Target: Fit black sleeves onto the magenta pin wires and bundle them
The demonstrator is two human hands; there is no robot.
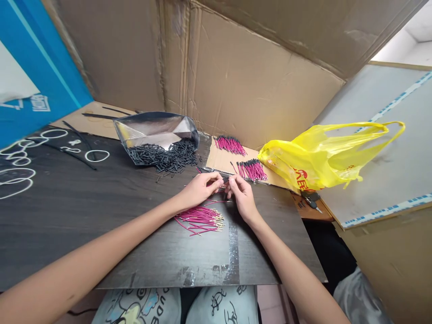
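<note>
My left hand (pixel 202 188) and my right hand (pixel 240 193) meet above the middle of the dark table, fingertips pinched close together. Between them shows a short black tube (pixel 225 179); a wire in it is too small to make out clearly. Just below my left hand lies a pile of magenta wires (pixel 199 220) with bare, gold-coloured ends. A few loose wires lie under my fingers, partly hidden. Behind my left hand, an open silvery bag (pixel 155 123) spills many short black tubes (pixel 162 155) onto the table.
Two bundles of magenta wires with black ends, a rear one (pixel 231 145) and a nearer one (pixel 252 170), lie on cardboard. A yellow plastic bag (pixel 317 157) stands at right, keys (pixel 313 204) below it. White rings (pixel 97 155) lie at left; cardboard walls (pixel 256 76) rise behind.
</note>
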